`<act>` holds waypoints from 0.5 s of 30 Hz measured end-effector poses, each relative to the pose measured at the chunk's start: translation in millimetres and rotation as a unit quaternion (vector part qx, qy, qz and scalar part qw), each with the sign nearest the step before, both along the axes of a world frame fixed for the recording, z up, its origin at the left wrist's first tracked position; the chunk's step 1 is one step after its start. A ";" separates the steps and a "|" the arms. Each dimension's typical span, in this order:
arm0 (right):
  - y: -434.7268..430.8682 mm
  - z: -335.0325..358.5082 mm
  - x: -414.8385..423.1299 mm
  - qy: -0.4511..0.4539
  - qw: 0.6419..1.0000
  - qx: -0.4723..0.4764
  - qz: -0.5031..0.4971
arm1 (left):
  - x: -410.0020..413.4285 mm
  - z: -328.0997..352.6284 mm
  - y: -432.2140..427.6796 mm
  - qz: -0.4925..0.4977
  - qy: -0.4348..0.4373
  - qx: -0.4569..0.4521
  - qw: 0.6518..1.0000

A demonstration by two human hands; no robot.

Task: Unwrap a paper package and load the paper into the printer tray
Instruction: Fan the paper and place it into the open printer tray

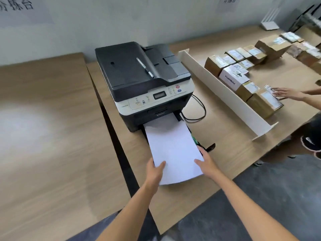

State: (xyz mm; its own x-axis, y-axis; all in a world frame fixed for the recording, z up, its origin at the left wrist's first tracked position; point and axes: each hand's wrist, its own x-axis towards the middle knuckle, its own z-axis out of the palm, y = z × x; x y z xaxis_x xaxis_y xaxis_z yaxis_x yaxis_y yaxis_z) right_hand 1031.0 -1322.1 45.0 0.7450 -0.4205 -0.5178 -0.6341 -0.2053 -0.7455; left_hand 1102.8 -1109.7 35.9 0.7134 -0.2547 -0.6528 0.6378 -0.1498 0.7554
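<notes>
Both bare hands clamped on near corners of white paper stack (172, 146), left hand (155, 171), right hand (206, 162), far end inside pulled-out black printer tray (209, 147), black-and-white desktop printer (144, 80) beyond

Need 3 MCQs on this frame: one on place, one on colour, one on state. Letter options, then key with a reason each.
1. Where is the pen?
A. on the printer lid
B. on the floor
C. in the paper tray

2. What colour is the printer lid?
A. red
B. black
C. yellow

3. What is the paper stack doing?
A. still wrapped
B. lying on the boxes
C. held by both hands at the tray

Key: 1 A, the pen lies on the lid. 2 B, the top is black. 3 C, the left hand and right hand grip its near end, with the far end at the tray slot.
</notes>
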 end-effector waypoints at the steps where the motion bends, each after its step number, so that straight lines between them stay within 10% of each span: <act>1: -11.7 -6.4 14.4 0.005 1.000 -0.007 0.013 | 8.9 -6.7 -10.3 0.007 0.002 0.013 1.000; 15: -80.1 -93.9 120.2 0.057 0.996 0.059 0.019 | 73.4 -82.6 -91.6 -0.019 -0.026 0.225 0.974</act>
